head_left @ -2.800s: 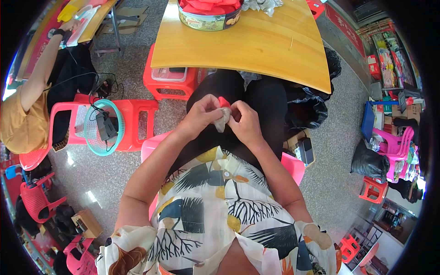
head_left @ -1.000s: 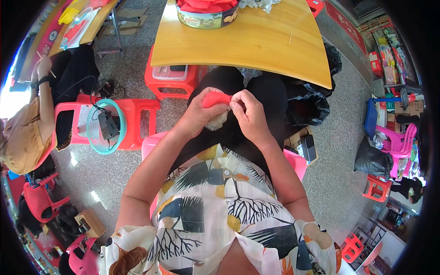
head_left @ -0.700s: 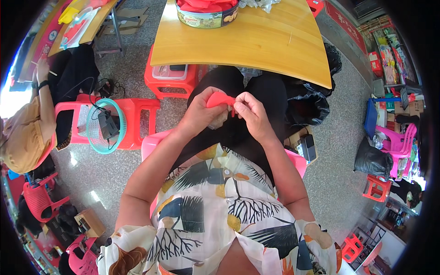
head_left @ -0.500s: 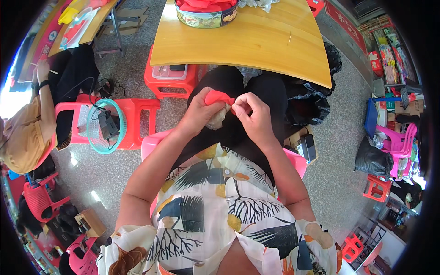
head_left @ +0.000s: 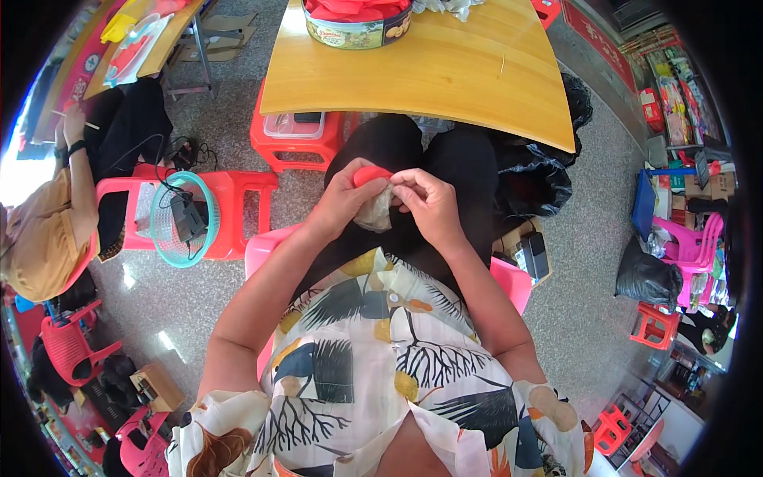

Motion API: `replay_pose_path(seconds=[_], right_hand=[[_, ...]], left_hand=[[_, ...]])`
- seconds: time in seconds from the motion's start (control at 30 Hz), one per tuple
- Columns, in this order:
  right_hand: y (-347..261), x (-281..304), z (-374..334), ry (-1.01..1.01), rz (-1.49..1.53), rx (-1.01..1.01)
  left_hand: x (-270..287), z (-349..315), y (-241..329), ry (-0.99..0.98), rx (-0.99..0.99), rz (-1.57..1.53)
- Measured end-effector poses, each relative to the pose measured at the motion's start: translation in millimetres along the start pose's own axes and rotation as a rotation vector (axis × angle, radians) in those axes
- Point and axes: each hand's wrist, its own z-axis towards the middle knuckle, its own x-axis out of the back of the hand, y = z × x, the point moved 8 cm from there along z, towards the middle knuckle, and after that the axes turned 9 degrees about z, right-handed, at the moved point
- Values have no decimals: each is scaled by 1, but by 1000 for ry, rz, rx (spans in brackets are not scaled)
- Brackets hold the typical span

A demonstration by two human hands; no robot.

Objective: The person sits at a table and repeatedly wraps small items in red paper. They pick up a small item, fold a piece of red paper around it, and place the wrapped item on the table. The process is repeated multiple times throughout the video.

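Above my lap, my left hand (head_left: 338, 200) is closed on a small piece of red fabric (head_left: 370, 175). A crumpled, whitish, thin-looking piece (head_left: 375, 213) hangs below the red, under my left thumb. My right hand (head_left: 434, 205) meets it from the right, thumb and fingers pinched together at the edge of the bundle. What exactly lies between the right fingertips is too small to make out. Beyond my knees, a round tin (head_left: 358, 35) heaped with red fabric pieces stands on the yellow wooden table (head_left: 413, 91).
Red plastic stools (head_left: 298, 151) stand under the table and to the left, one with a turquoise basket (head_left: 164, 230) on its side. At far left sits another person (head_left: 48, 230). Black plastic bags (head_left: 548, 187) lie right of my legs. White scraps (head_left: 453, 8) top the table.
My right hand has shifted slightly left and down, closer to my left. The red fabric that was stretched between both hands is now gathered at my left fingers, and more of the whitish piece shows.
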Motion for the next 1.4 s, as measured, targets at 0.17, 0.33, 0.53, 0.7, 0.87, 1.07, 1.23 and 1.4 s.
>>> replay_pose_path(seconds=[0.17,0.33,0.53,0.7,0.87,1.07,1.23,1.4], right_hand=[[-2,-10,5,-111,-214,182],[-8,-25,9,-240,-370,261],[-10,-19,9,-210,-203,198],[-20,-15,4,-179,-236,144],[-61,-26,-14,-106,-518,588],[-4,-11,7,-203,-222,251],[2,-12,11,-228,-167,122],[-3,-16,13,-263,-259,108]], left_hand=[[14,1,-13,46,-1,154],[21,0,-15,11,49,194],[19,-5,-12,-88,213,-15],[11,-11,-3,-46,219,-275],[3,-12,0,-48,226,-236],[2,-16,3,-160,285,85],[19,-6,18,49,17,543],[15,-4,20,141,-92,444]])
